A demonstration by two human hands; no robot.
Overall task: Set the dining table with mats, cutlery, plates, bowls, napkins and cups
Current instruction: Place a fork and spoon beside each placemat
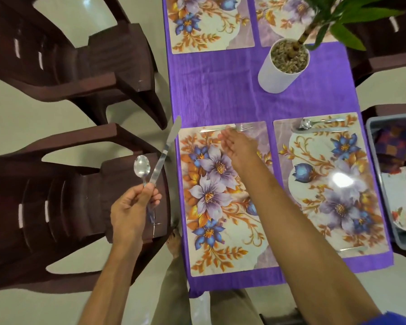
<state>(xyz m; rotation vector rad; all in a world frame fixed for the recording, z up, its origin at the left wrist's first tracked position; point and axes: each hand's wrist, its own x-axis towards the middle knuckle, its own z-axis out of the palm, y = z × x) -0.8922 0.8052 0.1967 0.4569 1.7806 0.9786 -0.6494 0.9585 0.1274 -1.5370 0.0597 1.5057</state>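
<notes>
On the near floral place mat (223,198), at its far edge, a fork (225,129) lies crosswise, and the right hand (238,146) reaches over the mat with its fingers straight and relaxed, fingertips at the fork's handle; whether they touch it cannot be told. The left hand (133,207) is off the table, above a dark brown plastic chair (56,207), pinching the handles of a spoon (141,168) and a table knife (165,151) together between thumb and fingers, both pointing up and away, the knife blade reaching toward the table's corner. The mat beside it on the right (328,184) already carries a spoon (319,123) and a knife (324,130) along its far edge. Two more floral mats (211,24) lie at the far end of the purple tablecloth (220,90). A white pot with a green plant (284,64) stands between the pairs of mats. At the right edge a grey tub (384,191) holds a flowered plate (403,207) and patterned cloth.
</notes>
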